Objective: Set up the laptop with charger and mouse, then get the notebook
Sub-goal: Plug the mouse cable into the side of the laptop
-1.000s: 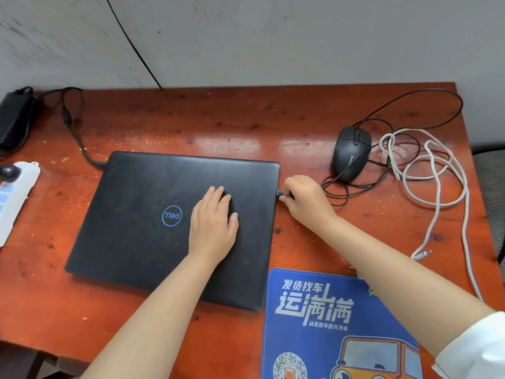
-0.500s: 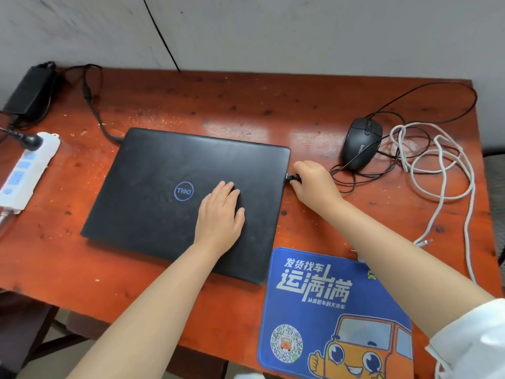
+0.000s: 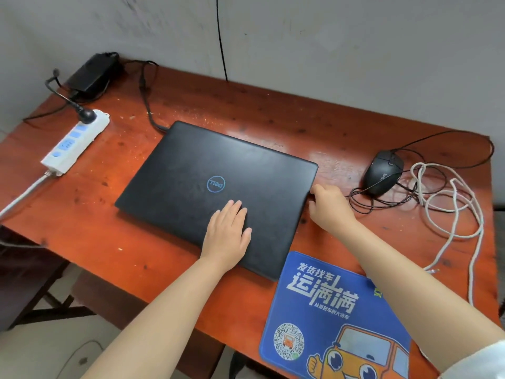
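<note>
A closed black laptop (image 3: 218, 192) is shown lying flat near the middle of the red-brown bench (image 3: 273, 116), set at a slant, with its logo uppermost. The left hand (image 3: 228, 231) is laid flat on the near right part of the lid, fingers straight and relaxed, and nothing is grasped by it. The right hand (image 3: 329, 205) is held against the laptop's right edge with its fingers curled; a mouse plug is presumably pinched there, but the plug itself is hidden, so the grasp cannot be confirmed. The mouse cable (image 3: 360, 201) is seen to run from this hand to the black mouse (image 3: 384, 172), which rests to the right, well apart from the laptop. The charger lead (image 3: 149, 110) is seen to meet the laptop's far left corner and is traced back to the charger brick (image 3: 93, 75) at the far left; a plug is seated in the white power strip (image 3: 75, 142). A loose white cable (image 3: 453, 214) is coiled at the right edge, and a blue mouse pad (image 3: 328, 315) lies near, just beside the laptop's near right corner. No notebook is in view.

The laptop is judged rigid, fairly heavy and smooth-lidded, liable to slide on the bench when pushed from the side; it is best steadied from above by a flat palm. The plug is judged small and stiff, best taken by its moulded body, not by the thin, limp cable.
</note>
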{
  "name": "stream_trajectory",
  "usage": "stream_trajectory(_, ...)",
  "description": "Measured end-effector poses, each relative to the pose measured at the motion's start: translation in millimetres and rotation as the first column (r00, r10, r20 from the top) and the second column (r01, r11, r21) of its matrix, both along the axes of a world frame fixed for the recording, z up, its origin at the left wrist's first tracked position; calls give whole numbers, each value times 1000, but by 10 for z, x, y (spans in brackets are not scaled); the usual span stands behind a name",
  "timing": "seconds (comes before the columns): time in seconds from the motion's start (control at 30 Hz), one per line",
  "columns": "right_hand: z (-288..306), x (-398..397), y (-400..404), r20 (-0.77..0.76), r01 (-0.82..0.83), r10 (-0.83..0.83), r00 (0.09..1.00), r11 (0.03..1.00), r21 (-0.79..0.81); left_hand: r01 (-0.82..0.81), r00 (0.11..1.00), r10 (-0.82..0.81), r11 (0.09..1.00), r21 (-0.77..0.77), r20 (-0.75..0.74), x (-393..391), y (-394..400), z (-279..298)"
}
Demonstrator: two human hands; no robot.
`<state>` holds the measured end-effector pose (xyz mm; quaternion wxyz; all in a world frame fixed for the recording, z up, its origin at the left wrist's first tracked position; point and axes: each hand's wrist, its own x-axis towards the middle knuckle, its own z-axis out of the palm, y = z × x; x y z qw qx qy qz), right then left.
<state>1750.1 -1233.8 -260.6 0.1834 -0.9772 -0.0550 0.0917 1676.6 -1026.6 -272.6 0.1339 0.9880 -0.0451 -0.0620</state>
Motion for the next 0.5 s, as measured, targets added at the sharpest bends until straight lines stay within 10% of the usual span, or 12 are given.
stream_trajectory(0.5,297,-899,1359,140,-84,67,988,989,119,12,988,-23,997,70,154,-694,1273,244)
